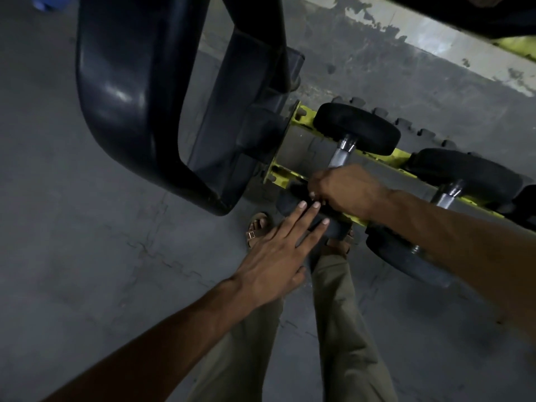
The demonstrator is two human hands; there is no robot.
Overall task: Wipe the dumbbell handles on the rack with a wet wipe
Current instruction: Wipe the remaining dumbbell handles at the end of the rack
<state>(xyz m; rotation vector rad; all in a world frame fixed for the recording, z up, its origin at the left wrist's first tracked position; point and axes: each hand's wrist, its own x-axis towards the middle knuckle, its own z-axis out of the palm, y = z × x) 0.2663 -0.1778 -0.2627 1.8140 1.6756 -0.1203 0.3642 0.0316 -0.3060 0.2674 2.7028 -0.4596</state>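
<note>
Grey floor mats (87,256) with jigsaw seams cover the ground, scuffed and dull. Along the top right runs a pale wall base (435,39) with flaking paint, and a blue object (43,2), too cropped to identify, sits in the top left corner. Khaki trousers (342,329) lead down to a brown sandal (256,227) with a small buckle.

No text, label, brand or number can be read on anything here.

One rack (401,155), two dumbbells (356,129), perhaps a third at the edge; two hands (272,256), two sandalled feet (256,227).
</note>
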